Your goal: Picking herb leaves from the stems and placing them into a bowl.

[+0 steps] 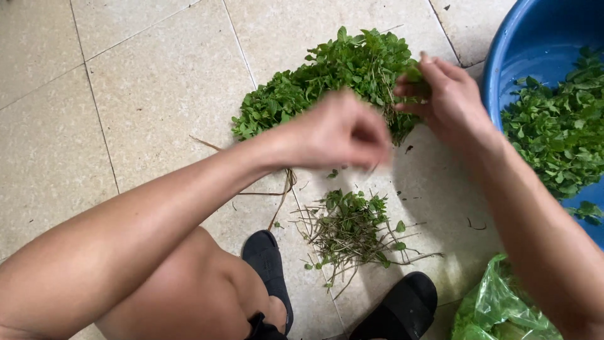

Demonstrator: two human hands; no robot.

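Head view: my right hand point(450, 101) pinches a sprig at the herb pile point(333, 82) on the floor; my left hand point(343, 132), blurred, grip unclear. I should pinch near the leaves, dropping stems point(352, 233) below.

2 hands point(340, 129) point(447, 94), 2 herb piles point(333, 75) point(349, 230), 1 blue basin point(535, 44), 2 black sandals point(267, 264) point(396, 308).

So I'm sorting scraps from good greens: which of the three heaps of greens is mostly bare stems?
The small heap on the tiles nearest the sandals: thin stalks, few leaves. The big floor heap and the basin's greens are leafy.
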